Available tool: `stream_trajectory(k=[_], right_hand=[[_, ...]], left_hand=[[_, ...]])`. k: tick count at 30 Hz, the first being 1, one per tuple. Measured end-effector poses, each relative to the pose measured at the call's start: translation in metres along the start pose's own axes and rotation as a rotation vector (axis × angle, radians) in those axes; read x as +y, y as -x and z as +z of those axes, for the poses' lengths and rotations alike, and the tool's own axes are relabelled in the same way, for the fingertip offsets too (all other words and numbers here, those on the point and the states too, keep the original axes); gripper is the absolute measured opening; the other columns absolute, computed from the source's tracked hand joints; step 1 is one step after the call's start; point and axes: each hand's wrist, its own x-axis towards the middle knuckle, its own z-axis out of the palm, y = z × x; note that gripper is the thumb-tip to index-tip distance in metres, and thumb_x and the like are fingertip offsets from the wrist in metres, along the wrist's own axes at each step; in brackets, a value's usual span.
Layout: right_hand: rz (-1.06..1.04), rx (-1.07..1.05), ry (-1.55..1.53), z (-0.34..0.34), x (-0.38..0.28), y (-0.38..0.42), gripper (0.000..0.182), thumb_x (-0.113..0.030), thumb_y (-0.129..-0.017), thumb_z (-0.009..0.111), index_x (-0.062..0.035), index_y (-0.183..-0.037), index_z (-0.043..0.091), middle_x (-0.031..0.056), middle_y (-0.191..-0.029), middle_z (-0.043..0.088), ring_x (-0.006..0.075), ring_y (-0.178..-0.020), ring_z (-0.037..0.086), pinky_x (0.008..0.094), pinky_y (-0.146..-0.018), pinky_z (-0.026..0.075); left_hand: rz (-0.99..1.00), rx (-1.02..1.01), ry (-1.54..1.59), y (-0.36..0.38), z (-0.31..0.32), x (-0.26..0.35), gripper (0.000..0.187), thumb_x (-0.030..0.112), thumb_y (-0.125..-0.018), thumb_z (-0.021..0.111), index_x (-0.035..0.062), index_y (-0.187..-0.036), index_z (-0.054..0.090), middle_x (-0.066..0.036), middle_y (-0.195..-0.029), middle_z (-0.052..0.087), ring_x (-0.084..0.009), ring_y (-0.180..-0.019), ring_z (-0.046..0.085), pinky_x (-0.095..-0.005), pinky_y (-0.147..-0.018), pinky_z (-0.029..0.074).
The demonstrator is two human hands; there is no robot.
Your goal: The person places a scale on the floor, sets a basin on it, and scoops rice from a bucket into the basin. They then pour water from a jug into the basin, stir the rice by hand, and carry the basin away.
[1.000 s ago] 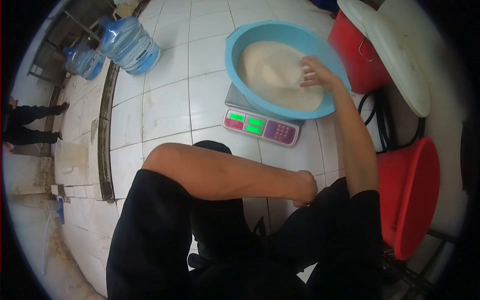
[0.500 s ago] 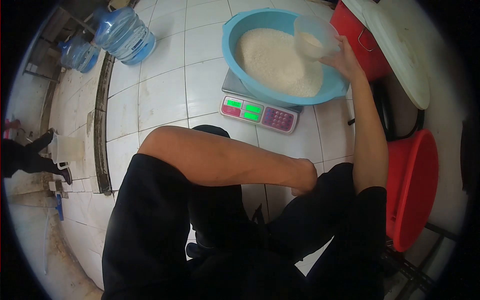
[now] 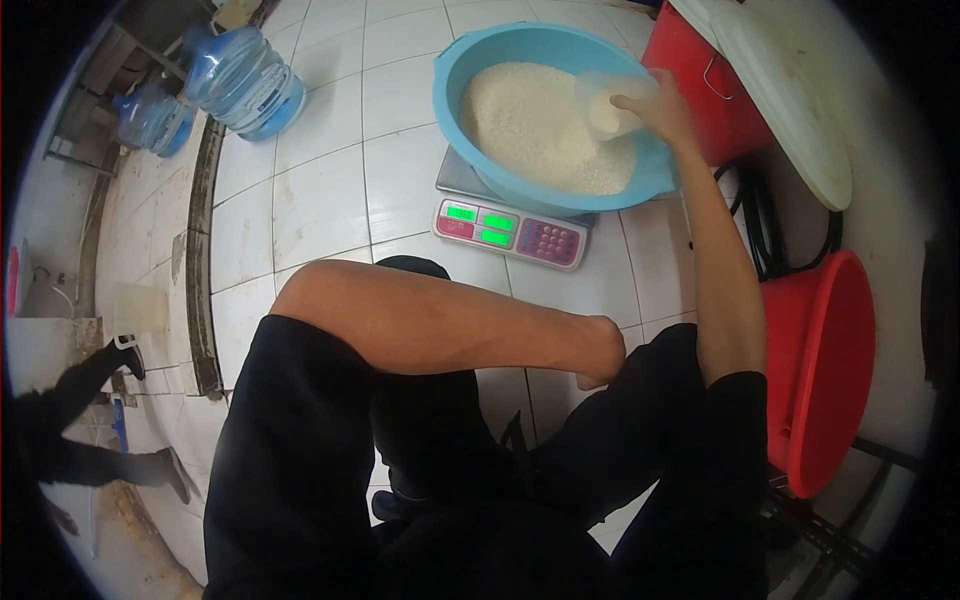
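My right hand (image 3: 655, 108) is closed around a translucent plastic cup (image 3: 600, 112) with some pale grain in it. The cup is tilted over the right side of a light blue basin (image 3: 455, 105). A broad heap of white rice (image 3: 525, 115) fills much of that basin. Beneath it is a digital scale (image 3: 510, 232) with green displays and a keypad. Across my lap lies my left forearm, its wrist bent; my left hand (image 3: 603, 350) rests by my right thigh, with its fingers hidden.
Large blue water bottles (image 3: 250, 85) stand at upper left. At right are a red bucket (image 3: 705, 90), a pale lid (image 3: 790, 110) and a red lid (image 3: 835, 370). Another person's legs (image 3: 110, 450) show at left, near a translucent container (image 3: 140, 308).
My right hand has shifted slightly left, and the cup has tipped and sunk closer to the rice. At left, the other person has stepped toward the bottom of the view. My left arm stays put.
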Motion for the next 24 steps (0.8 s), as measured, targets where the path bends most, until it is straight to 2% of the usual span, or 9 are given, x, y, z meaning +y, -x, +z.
stream_trajectory(k=[2,3,5,9,12,14,17,22,24], right_hand=[[-0.001,0.01,-0.002,0.003,0.001,-0.002,0.101,-0.047,-0.058,0.087,-0.0038,-0.137,0.041,0.0258,-0.127,0.056,0.0372,-0.118,0.056,0.0438,-0.1,0.045],[0.0,0.011,-0.004,0.006,0.002,-0.003,0.101,-0.047,-0.058,0.087,-0.0038,-0.137,0.041,0.0258,-0.127,0.056,0.0372,-0.118,0.056,0.0438,-0.1,0.045],[0.147,-0.041,-0.089,0.012,0.006,-0.006,0.103,-0.048,-0.057,0.087,-0.0036,-0.137,0.041,0.0257,-0.128,0.055,0.037,-0.119,0.056,0.0437,-0.099,0.046],[0.164,-0.107,-0.098,0.01,0.001,-0.006,0.105,-0.05,-0.056,0.087,-0.003,-0.138,0.04,0.0262,-0.13,0.053,0.0377,-0.121,0.054,0.0443,-0.099,0.045],[0.12,-0.065,-0.05,0.011,-0.002,-0.007,0.105,-0.049,-0.057,0.087,-0.0023,-0.138,0.039,0.0265,-0.132,0.051,0.0362,-0.121,0.054,0.0446,-0.094,0.05],[0.204,-0.088,-0.18,0.006,-0.012,-0.003,0.106,-0.046,-0.058,0.087,-0.0016,-0.139,0.037,0.0265,-0.134,0.048,0.0355,-0.122,0.053,0.044,-0.086,0.057],[0.243,-0.084,-0.291,0.002,-0.016,0.001,0.105,-0.045,-0.058,0.087,-0.0021,-0.14,0.035,0.0261,-0.136,0.045,0.0365,-0.122,0.053,0.0431,-0.081,0.06],[0.232,-0.112,-0.25,0.0,-0.02,0.001,0.104,-0.045,-0.059,0.086,-0.003,-0.139,0.036,0.0257,-0.136,0.044,0.0383,-0.122,0.053,0.0438,-0.083,0.06],[0.227,-0.121,-0.247,0.002,-0.018,0.0,0.103,-0.045,-0.059,0.086,-0.0031,-0.139,0.036,0.0256,-0.136,0.045,0.0382,-0.122,0.053,0.0436,-0.083,0.06]], left_hand=[[0.009,-0.018,0.009,0.002,-0.005,-0.001,0.033,0.024,-0.084,0.064,0.0113,-0.114,0.066,-0.007,-0.11,0.069,-0.0278,-0.101,0.066,-0.0416,-0.082,0.054],[0.017,-0.036,0.02,0.001,-0.005,-0.001,0.031,0.024,-0.084,0.064,0.0102,-0.111,0.067,-0.008,-0.109,0.069,-0.0281,-0.1,0.066,-0.0415,-0.081,0.054],[0.024,-0.009,0.02,0.001,-0.001,-0.002,0.031,0.025,-0.084,0.065,0.0102,-0.111,0.067,-0.008,-0.108,0.07,-0.0284,-0.099,0.066,-0.0415,-0.081,0.054],[0.028,0.018,0.005,0.002,-0.001,-0.002,0.03,0.025,-0.084,0.065,0.0099,-0.109,0.068,-0.008,-0.107,0.07,-0.0288,-0.099,0.066,-0.0418,-0.08,0.054],[0.015,0.0,0.029,0.002,0.0,-0.003,0.032,0.026,-0.084,0.063,0.0108,-0.112,0.066,-0.008,-0.108,0.07,-0.0288,-0.1,0.066,-0.0421,-0.081,0.054],[0.023,0.003,0.019,0.001,0.0,-0.002,0.033,0.026,-0.084,0.063,0.0114,-0.114,0.065,-0.007,-0.108,0.07,-0.0288,-0.1,0.066,-0.0423,-0.081,0.054],[0.022,0.0,0.0,0.002,-0.001,-0.001,0.034,0.026,-0.084,0.063,0.0124,-0.116,0.064,-0.007,-0.108,0.069,-0.0289,-0.101,0.066,-0.0425,-0.081,0.054],[0.018,-0.026,0.007,0.004,-0.002,-0.001,0.033,0.026,-0.085,0.062,0.012,-0.115,0.064,-0.007,-0.107,0.069,-0.0292,-0.101,0.066,-0.0425,-0.082,0.054],[0.025,0.037,0.024,0.004,0.001,-0.002,0.032,0.026,-0.084,0.062,0.0108,-0.112,0.065,-0.008,-0.106,0.07,-0.0293,-0.1,0.066,-0.0425,-0.081,0.054]])
